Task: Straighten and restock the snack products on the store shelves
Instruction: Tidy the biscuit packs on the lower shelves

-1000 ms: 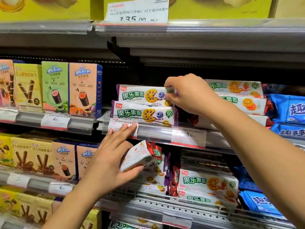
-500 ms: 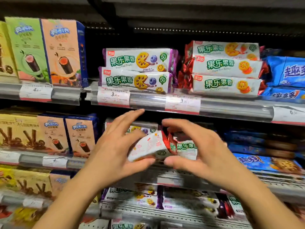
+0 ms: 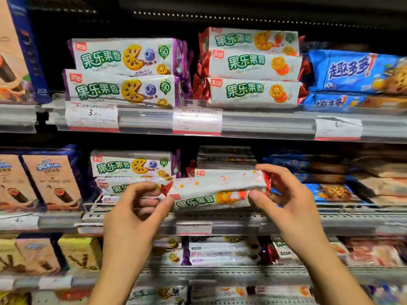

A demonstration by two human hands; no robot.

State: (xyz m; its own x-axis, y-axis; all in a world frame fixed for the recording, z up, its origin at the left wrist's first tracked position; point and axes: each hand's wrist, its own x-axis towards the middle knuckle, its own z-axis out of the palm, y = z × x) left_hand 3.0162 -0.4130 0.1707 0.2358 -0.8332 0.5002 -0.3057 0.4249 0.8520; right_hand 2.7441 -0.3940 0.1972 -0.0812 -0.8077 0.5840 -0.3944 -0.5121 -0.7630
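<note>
Against the stocked store shelves, a red-ended biscuit pack [image 3: 217, 194] is now being gripped at both ends, by the left hand [image 3: 136, 208] and the right hand [image 3: 284, 194], where one hand carried it before; it is probably being levelled for the middle shelf [image 3: 352, 219].

Light strip [image 3: 242, 18]: dotted row at 12 o'clock.
Left price tag [image 3: 92, 116]: 10 o'clock, white with red lower edge, reads "3".
Middle price tag [image 3: 197, 121]: just above centre, print blurred.
Right price tag [image 3: 338, 127]: 2 o'clock, crumpled.
</note>
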